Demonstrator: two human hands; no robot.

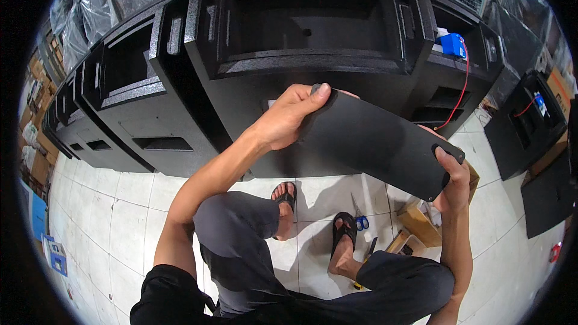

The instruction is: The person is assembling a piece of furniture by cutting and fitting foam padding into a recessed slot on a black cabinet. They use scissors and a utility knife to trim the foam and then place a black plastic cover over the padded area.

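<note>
A flat black rectangular panel [376,138] with rounded corners and small holes near its corners is held up in front of me, tilted down to the right. My left hand [293,114] grips its left end, thumb on the face and fingers behind. At the right end, my right hand [453,177] clasps it the same way, its thumb on the face. Behind the panel stands a large black speaker cabinet [253,108] with a wide rectangular recess [307,24] in its upper part. The panel's back side is hidden.
More black cabinets [138,120] stand in a row to the left. A blue pack [453,45] with a red wire sits in the right cabinet's recess. Blue-handled scissors [362,222] and a cardboard box [419,224] lie on the white tiled floor [141,222] by my feet.
</note>
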